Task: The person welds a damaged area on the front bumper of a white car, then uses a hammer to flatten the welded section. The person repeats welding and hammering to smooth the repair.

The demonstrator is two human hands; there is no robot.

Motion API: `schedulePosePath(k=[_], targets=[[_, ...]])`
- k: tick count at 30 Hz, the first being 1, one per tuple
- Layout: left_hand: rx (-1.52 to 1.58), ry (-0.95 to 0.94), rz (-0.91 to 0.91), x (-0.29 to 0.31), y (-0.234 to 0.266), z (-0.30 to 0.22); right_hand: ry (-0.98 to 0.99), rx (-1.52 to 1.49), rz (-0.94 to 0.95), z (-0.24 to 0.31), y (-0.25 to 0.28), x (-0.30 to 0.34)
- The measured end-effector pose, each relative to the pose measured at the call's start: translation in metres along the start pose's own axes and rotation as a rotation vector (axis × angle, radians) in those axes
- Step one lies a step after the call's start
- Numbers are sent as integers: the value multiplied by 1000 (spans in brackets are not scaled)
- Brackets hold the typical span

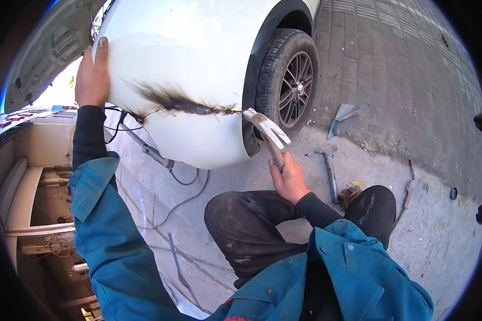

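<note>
While the right grip wraps the hammer and the left grip meets the edge of the white panel, its closure hidden, slack support could let the metal shake. With the hammer beside the scorched seam, a glancing swing could catch the tyre.

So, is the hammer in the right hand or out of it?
In: the right hand is closed around the handle of the hammer.
</note>
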State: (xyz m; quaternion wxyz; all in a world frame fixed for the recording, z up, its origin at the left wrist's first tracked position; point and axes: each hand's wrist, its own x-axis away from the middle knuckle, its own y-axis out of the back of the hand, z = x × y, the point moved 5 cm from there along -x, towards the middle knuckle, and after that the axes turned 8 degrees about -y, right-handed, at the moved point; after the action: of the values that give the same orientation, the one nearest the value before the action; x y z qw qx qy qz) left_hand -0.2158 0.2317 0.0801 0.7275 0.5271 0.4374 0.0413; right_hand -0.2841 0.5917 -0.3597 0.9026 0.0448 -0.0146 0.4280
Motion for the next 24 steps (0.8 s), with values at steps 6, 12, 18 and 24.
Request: schedulePosePath(k=[6, 12, 18, 24], targets=[[21, -27, 43, 2, 1, -5, 57, 39, -97, 3, 9, -5], [-64, -53, -13, 2, 5, -14, 156, 72, -77, 13, 6, -6], [-56, -27, -4, 6, 7, -15, 235, 68, -79, 30, 4, -5], [-102, -21, 10, 3, 4, -9, 296, 79, -80, 42, -3, -11]])
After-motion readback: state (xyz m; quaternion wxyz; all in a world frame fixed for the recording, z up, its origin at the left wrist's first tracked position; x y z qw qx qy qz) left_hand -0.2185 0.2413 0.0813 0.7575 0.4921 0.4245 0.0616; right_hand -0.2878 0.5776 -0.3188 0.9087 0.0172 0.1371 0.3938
